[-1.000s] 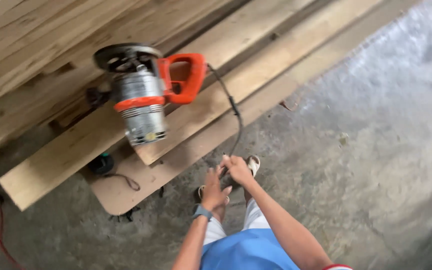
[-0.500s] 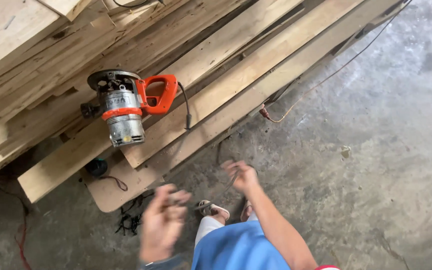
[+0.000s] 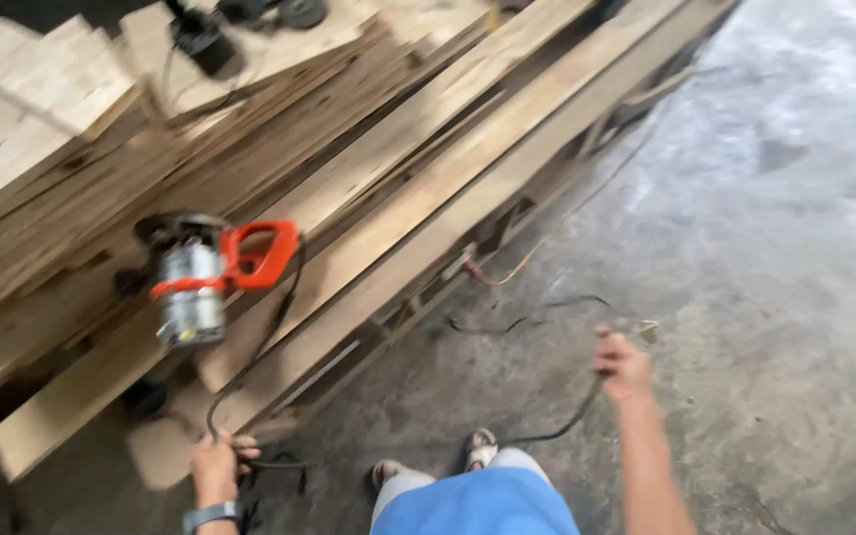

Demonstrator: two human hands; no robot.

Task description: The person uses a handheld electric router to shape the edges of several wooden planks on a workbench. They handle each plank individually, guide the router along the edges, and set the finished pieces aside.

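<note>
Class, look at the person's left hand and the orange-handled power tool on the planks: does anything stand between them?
Nothing visible does. The left hand grips the black cord, which runs up over bare planks to the power tool.

No packages, signs or screens show; the router (image 3: 190, 287) on the planks (image 3: 428, 198) carries no label that can be made out.
</note>
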